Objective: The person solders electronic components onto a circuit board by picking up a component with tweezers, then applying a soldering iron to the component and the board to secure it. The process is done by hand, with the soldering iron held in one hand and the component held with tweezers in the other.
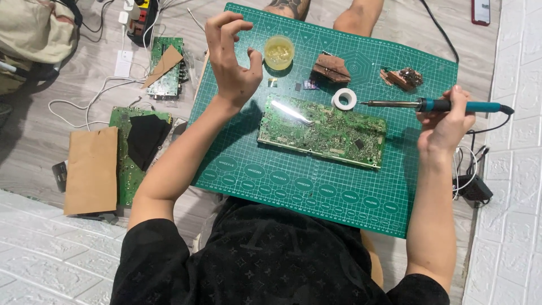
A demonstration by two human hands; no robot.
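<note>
Lying flat mid-mat, the circuit board [322, 131] runs its long axis left to right; the right hand [446, 121], grip clamped on the soldering iron [435, 105], points its tip leftward just above the board's right end; the left hand [231, 59] hovers empty, fingers apart.

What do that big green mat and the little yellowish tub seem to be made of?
The green cutting mat looks like matte rubbery plastic, judging by its flat sheen and printed grid lines. The small tub seems translucent plastic holding a yellowish paste, since light shows through its wall; glass can't be ruled out.
</note>
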